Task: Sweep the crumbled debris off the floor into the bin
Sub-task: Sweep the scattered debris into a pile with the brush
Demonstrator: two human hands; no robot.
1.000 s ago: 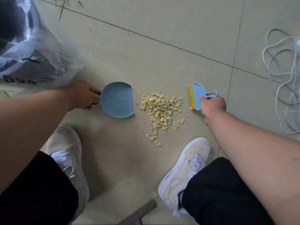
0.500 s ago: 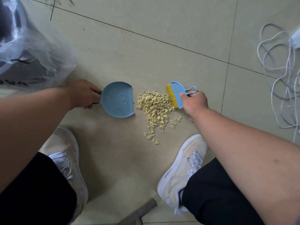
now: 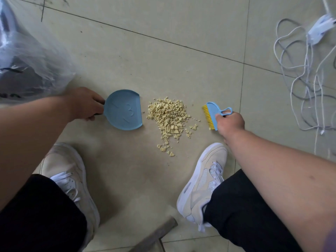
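Observation:
A pile of pale yellow crumbled debris [image 3: 168, 118] lies on the tiled floor between my feet, with a thin trail running toward me. My left hand [image 3: 85, 104] grips the handle of a small blue dustpan [image 3: 123, 110], whose straight lip faces the pile from the left, a short gap away. My right hand [image 3: 230, 122] holds a small blue brush with yellow bristles [image 3: 211, 114] to the right of the pile, bristles apart from the crumbs. The bin, lined with a clear plastic bag [image 3: 27, 57], stands at the far left.
My two white shoes [image 3: 203, 179] [image 3: 67, 175] flank the space near the pile. Tangled white cables [image 3: 305, 73] with a plug lie on the floor at the right. A grey bar [image 3: 156, 233] pokes in at the bottom edge.
The brush, which had pushed into the pile's right edge half a second ago, has drawn back to the right. The pile sits more compact, closer to the dustpan. The dustpan has barely moved.

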